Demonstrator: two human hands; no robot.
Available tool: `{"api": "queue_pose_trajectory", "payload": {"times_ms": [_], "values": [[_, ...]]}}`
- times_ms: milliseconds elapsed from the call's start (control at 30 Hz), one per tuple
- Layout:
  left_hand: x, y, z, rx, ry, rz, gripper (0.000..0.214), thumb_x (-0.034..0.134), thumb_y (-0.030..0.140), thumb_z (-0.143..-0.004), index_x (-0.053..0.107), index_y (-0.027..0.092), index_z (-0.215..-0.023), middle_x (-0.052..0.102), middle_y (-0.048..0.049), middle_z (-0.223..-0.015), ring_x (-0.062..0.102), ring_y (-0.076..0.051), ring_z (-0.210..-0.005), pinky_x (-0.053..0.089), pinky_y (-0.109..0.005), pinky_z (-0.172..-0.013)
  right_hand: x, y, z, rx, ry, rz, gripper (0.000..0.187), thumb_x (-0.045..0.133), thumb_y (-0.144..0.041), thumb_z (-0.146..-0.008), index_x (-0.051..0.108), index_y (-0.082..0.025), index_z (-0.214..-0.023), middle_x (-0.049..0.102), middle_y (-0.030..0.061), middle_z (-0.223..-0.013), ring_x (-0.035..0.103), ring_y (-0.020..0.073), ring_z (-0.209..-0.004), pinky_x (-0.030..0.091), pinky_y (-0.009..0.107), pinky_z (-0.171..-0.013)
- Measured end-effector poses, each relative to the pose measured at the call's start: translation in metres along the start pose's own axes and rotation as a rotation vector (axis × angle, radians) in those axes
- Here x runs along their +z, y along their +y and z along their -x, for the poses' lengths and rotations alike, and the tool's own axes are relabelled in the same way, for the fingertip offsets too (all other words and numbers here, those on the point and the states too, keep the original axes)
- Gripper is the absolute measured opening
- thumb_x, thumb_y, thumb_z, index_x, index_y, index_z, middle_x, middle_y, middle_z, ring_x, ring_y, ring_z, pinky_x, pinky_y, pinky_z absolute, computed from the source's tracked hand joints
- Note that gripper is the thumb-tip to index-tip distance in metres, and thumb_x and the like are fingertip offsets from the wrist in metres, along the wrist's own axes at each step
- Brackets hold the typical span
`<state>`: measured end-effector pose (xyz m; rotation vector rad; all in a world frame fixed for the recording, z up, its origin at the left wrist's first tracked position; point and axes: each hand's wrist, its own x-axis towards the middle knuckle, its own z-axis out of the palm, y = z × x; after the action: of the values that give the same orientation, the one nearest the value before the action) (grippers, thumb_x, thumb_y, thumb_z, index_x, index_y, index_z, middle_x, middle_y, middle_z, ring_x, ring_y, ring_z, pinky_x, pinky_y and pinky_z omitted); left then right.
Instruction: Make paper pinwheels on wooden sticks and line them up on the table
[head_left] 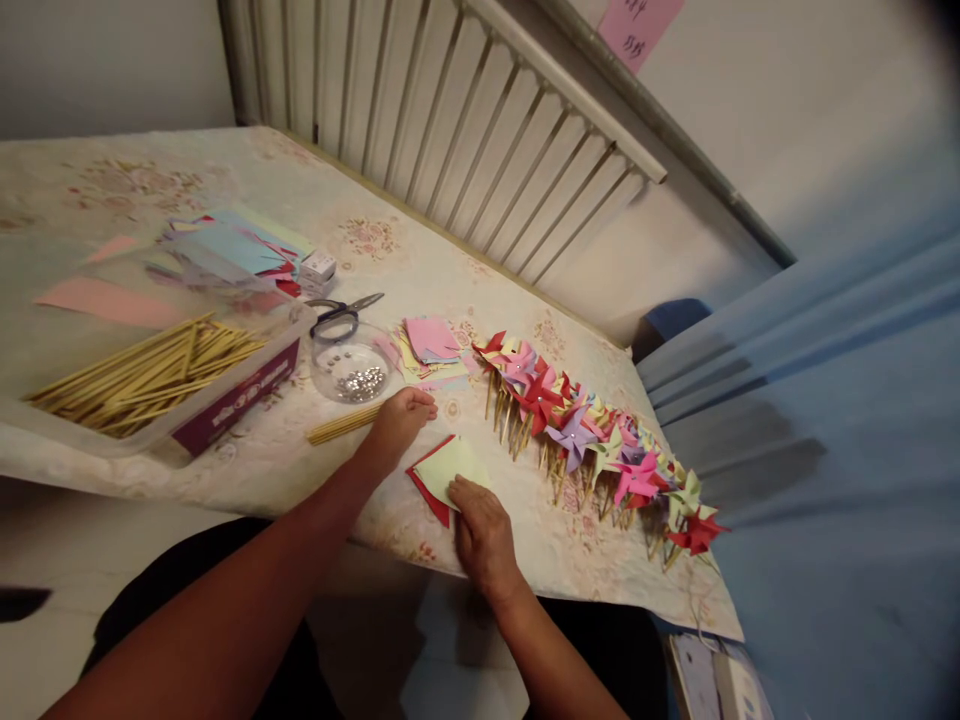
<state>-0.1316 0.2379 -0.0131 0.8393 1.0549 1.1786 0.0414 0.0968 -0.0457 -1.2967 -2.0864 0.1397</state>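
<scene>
Pale-green square paper (456, 460) lies over pointed red paper (429, 500) on the floral tablecloth's (330, 185) near side. My right hand (484, 530) touches the green; my left hand (397, 430) curls beside slender yellow sticks (339, 426). Whether either grasps anything, I cannot tell.

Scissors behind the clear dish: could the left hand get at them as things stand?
Probably yes: the left hand is close, though the clear dish stands partly between it and the scissors, so it would likely reach around.
</scene>
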Motion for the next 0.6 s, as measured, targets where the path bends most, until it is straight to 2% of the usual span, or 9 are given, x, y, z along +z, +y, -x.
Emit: {"api": "queue_pose_trajectory", "payload": {"times_ms": [200,333,433,500,600], "values": [[0.005,-0.002,0.0,0.11,0.0,-0.075,0.011,0.064,0.025,-0.065,0.063,0.02,-0.074,0.067,-0.0018,-0.069,0.063,-0.019,-0.073,0.047,-0.033,-0.078,-0.007,-0.005,0.012,-0.037,-0.039,0.045,0.056,0.043,-0.001,-0.086,0.056,-0.024,-0.135,0.064,0.0114,-0.132,0.054,0.0225,-0.13,0.046,0.051,-0.108],[0.008,0.001,0.015,0.298,0.031,-0.235,0.005,0.061,0.024,-0.071,0.064,0.021,-0.074,0.066,-0.0017,-0.075,0.06,-0.02,-0.078,0.046,-0.033,-0.084,-0.006,0.001,0.027,-0.037,-0.021,0.068,0.058,0.042,-0.002,-0.086,0.052,-0.023,-0.139,0.059,0.0125,-0.138,0.05,0.0235,-0.134,0.045,0.054,-0.109],[0.013,-0.003,0.033,0.45,0.001,-0.409,0.01,0.057,0.023,-0.076,0.067,0.022,-0.079,0.067,-0.0045,-0.085,0.06,-0.022,-0.088,0.044,-0.035,-0.092,-0.001,0.006,0.037,-0.025,0.082,0.044,0.056,0.041,-0.002,-0.087,0.053,-0.024,-0.137,0.061,0.0126,-0.135,0.053,0.0233,-0.131,0.046,0.052,-0.108],[0.019,-0.011,0.045,0.518,-0.088,-0.474,0.016,0.055,0.022,-0.079,0.069,0.022,-0.087,0.068,-0.0073,-0.095,0.06,-0.025,-0.097,0.043,-0.037,-0.097,0.002,0.008,0.04,0.017,0.184,-0.005,0.053,0.04,-0.004,-0.088,0.055,-0.023,-0.135,0.063,0.0133,-0.131,0.055,0.0234,-0.127,0.048,0.051,-0.105],[0.033,-0.029,0.059,0.51,-0.211,-0.519,0.023,0.054,0.02,-0.08,0.071,0.023,-0.095,0.07,-0.0097,-0.107,0.059,-0.026,-0.109,0.039,-0.041,-0.107,0.006,0.008,0.042,0.1,0.292,-0.069,0.044,0.039,-0.007,-0.088,0.06,-0.021,-0.125,0.065,0.0143,-0.121,0.059,0.0249,-0.118,0.05,0.051,-0.1]]}}
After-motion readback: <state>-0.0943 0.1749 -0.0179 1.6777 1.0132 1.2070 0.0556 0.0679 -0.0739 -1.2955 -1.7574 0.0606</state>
